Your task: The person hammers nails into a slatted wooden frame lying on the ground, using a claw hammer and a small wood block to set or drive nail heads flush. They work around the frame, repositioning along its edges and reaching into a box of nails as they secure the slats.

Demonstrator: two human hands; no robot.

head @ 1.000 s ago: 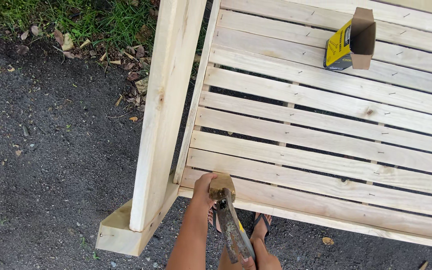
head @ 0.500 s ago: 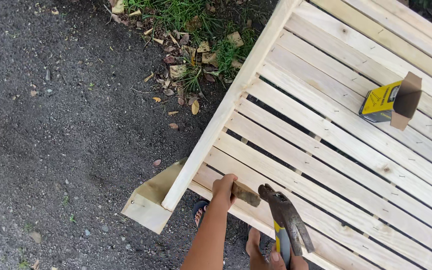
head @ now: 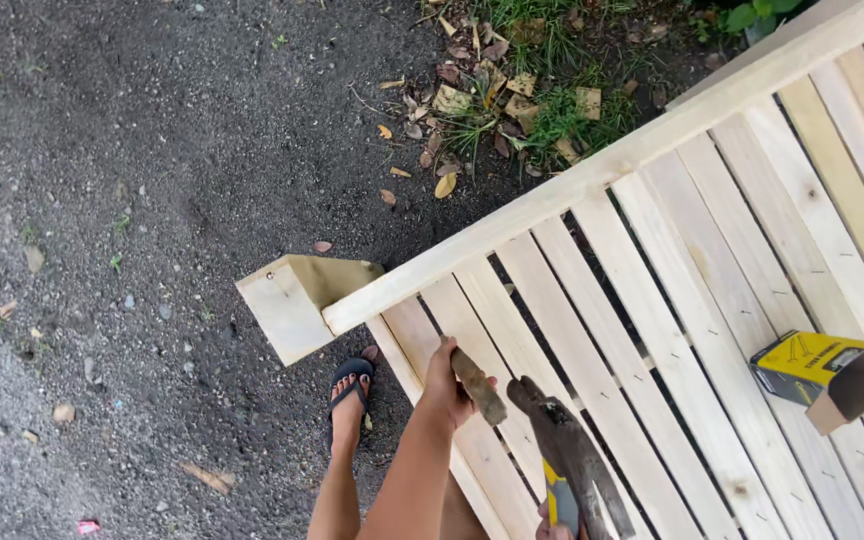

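Observation:
My left hand rests on a pale slat of the slatted wooden seat near its corner and grips a short brown wooden piece that angles down to the right. Just right of it hangs a dark, worn hammer head on a yellow-and-black handle. My right hand holds that handle at the bottom edge of the view, mostly cut off. The hammer head is a small gap away from the brown piece.
A long rail runs diagonally over the slats and ends at an angled wooden block. An open yellow cardboard box lies on the slats at right. My foot in a black sandal stands on dark gravel. Leaves and grass lie behind.
The view has swung, so the seat now runs diagonally. The hammer, close beside my left hand a second ago, has drawn off to the right. My left hand stays at the slat.

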